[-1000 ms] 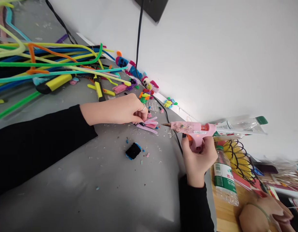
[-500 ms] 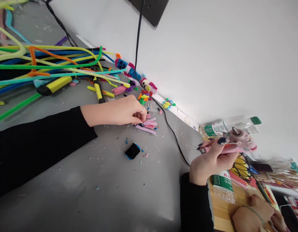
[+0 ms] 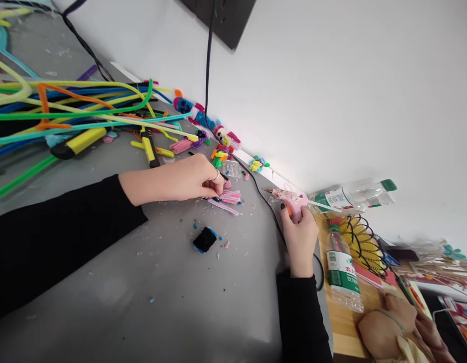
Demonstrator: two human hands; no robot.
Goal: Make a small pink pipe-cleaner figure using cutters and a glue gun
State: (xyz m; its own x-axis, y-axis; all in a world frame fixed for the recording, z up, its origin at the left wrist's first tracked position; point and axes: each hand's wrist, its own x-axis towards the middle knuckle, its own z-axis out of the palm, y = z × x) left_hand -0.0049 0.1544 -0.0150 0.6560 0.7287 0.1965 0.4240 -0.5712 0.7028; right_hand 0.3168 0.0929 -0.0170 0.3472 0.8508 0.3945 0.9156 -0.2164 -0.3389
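My left hand (image 3: 208, 180) is pinched at the left end of a small bunch of short pink and lilac pipe cleaner pieces (image 3: 230, 195) on the grey table. Its fingertips partly hide that end. Farther right, my right hand (image 3: 302, 237) is wrapped round the handle of a pink hot glue gun (image 3: 294, 200). The gun's metal nozzle points left, towards the bunch, and a white glue stick sticks out of its back. A black rolled piece with blue edges (image 3: 205, 239) lies below the bunch, apart from both hands.
Long coloured pipe cleaners (image 3: 85, 108) and yellow-black cutters (image 3: 80, 143) lie at left. Small pipe cleaner figures (image 3: 193, 112) line the wall. A black cord (image 3: 261, 194) crosses the table. Plastic bottles (image 3: 343, 277) and another person's hand (image 3: 385, 322) are at right.
My right hand has brought the glue gun left and down to the table, turning its nozzle towards the bunch. My left hand stays at the pipe cleaner pieces. The view has shifted slightly.
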